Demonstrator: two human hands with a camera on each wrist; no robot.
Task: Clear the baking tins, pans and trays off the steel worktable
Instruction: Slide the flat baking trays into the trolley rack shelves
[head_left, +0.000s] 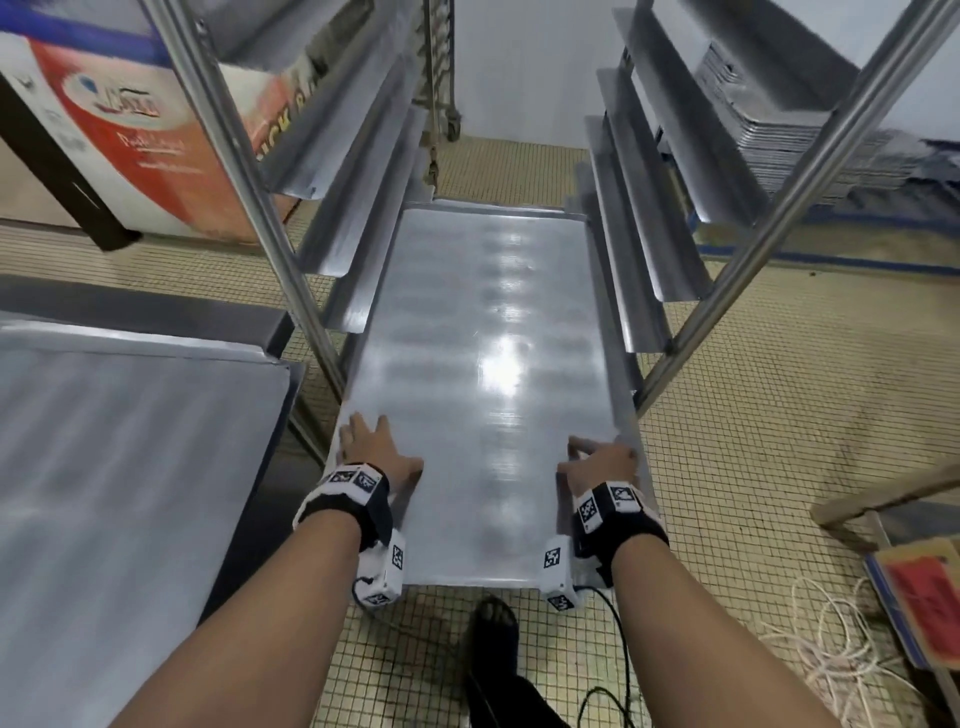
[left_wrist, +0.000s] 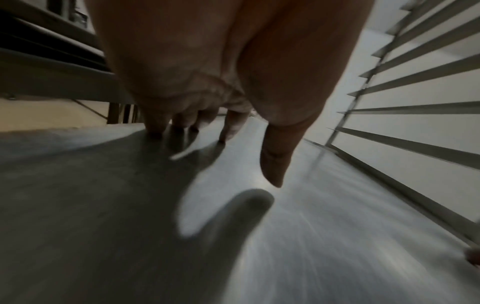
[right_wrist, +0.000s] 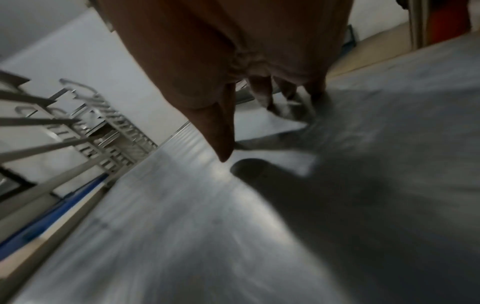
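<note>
**Baking tray lies between the rack's rails, both hands on its near end**

A long, flat baking tray (head_left: 483, 332) lies lengthwise inside a steel tray rack (head_left: 244, 171), its far end deep between the uprights and its near end jutting out over the tiled floor (head_left: 753, 441). The tray's two long edges run just beside the rack's lowest angled side rails; whether they already bear on those rails cannot be told. Bright reflections streak the tray's surface along its middle.

The left hand (head_left: 376, 452) lies on the tray's near left corner, fingers spread and straight, pressing flat on the metal. The left wrist view shows its fingertips (left_wrist: 155, 127) touching the sheet and the thumb held just above it. The right hand (head_left: 602, 462) sits at the near right edge; its fingers bend downward with the tips on the sheet, and the right wrist view shows the thumb clear of the surface. Nothing is pinched or wrapped by either hand.

Left of the rack, another flat metal tray (head_left: 130, 441) lies on the steel worktable (head_left: 140, 306). Beyond the rack's left upright stands a red-and-white printed box (head_left: 135, 130). Right of the rack, a stack of metal trays (head_left: 810, 140) rests low, near the floor. Nearer the person on that side lie a tangle of white cord (head_left: 831, 639) and a red-topped flat box (head_left: 919, 587). A dark shoe (head_left: 493, 639) shows below the tray's near end.
</note>
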